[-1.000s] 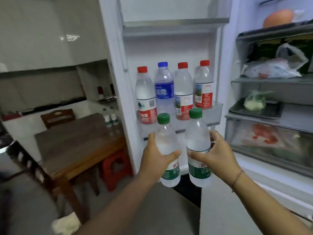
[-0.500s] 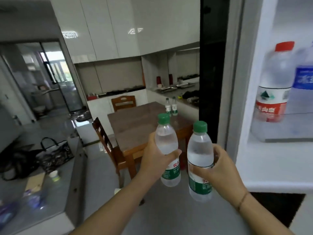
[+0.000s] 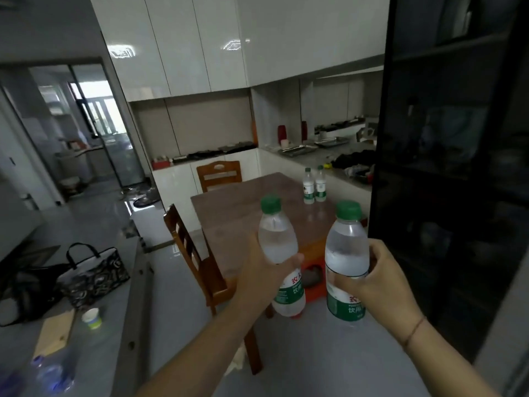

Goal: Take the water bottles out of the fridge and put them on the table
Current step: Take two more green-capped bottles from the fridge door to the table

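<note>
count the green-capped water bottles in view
4. First bottle in the left hand, second bottle in the right hand, third bottle and fourth bottle side by side near the table's far right corner. Others may be hidden out of frame.

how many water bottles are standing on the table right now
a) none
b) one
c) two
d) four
c: two small bottles stand side by side toward the far right of the table. The left hand grips the left bottle and the right hand grips the right bottle, both held in the air short of the table.
</note>
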A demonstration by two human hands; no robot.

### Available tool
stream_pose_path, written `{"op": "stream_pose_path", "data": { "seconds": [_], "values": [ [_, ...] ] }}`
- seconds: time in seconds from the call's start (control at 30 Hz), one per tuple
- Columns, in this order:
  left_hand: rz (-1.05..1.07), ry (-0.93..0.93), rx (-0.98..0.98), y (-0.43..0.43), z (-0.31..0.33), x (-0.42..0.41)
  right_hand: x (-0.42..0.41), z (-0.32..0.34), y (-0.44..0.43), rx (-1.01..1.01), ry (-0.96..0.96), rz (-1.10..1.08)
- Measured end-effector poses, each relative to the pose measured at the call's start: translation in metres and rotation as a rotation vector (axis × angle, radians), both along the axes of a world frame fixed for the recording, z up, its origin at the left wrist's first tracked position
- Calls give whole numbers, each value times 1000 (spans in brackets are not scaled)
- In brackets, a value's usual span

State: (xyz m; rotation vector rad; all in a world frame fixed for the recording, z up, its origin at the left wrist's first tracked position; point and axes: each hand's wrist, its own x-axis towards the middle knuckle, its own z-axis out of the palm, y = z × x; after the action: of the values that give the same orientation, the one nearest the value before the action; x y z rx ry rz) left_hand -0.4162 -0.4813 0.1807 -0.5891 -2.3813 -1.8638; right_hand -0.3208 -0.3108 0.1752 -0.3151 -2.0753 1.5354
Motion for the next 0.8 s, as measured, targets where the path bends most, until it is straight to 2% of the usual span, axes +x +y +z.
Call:
{"op": "stream_pose_path", "data": {
  "seconds": [0.17,0.43,0.67,0.8],
  "values": [
    [-3,22,37,33,-11,-81,-85,2,36,-20,27,-27],
    [31,-93,88,75,-25,-196,-210,7,80,-62,40,-75],
    [-97,-116,71,100,-40,-302,-303,-7,108,-54,9,-124],
    [-140,-55,43,121,-49,-364,-352,-20,125,-76,-2,-172]
  ]
}}
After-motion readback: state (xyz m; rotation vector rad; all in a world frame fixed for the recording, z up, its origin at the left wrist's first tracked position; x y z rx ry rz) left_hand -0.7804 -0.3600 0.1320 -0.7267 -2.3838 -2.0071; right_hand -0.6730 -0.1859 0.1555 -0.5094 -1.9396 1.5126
